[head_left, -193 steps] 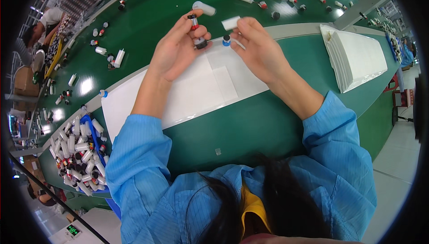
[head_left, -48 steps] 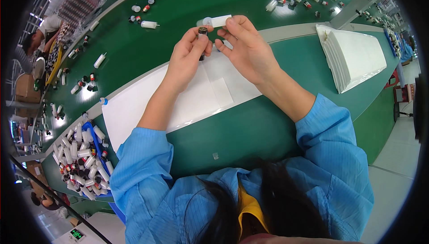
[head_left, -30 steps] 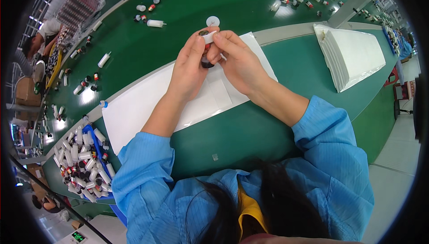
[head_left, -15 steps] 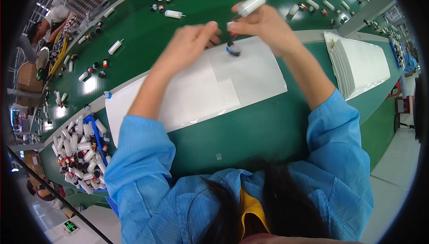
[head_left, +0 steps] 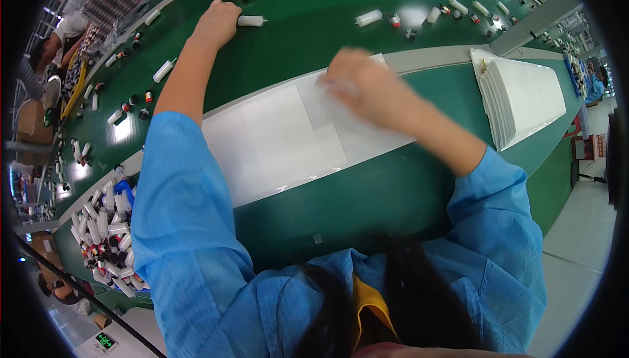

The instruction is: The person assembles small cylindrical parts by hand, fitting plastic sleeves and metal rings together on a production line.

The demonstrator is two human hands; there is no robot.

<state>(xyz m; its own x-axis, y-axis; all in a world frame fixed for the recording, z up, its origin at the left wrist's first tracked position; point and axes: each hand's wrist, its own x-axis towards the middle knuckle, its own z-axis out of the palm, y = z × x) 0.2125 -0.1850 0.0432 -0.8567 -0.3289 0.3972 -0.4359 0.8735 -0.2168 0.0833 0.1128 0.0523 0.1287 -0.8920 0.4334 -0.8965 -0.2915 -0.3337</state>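
My left hand (head_left: 219, 22) reaches far over the green surface, fingers curled down beside a white cylinder with a thin tip (head_left: 251, 21). What those fingers hold is hidden beneath them. My right hand (head_left: 370, 89), smeared by motion, hovers over white sheets (head_left: 268, 141). Its fingers are bent around something pale and translucent (head_left: 344, 87), too blurred to name. Farther off lie another white cylinder (head_left: 369, 18), a small red-and-black part (head_left: 394, 21) and a dark part (head_left: 411, 33).
A heap of white cylinders with red and black parts (head_left: 105, 240) fills a blue tray (head_left: 124, 191) at the left. Stacked white sheets (head_left: 521, 99) lie at the right. More cylinders (head_left: 458, 6) are scattered across the green surface (head_left: 314, 4). Another person (head_left: 69, 30) is at far left.
The white cylinder with the dark, blue-ringed part has left my right hand, which has come down and nearer. My left hand has moved left and farther out to the small parts.
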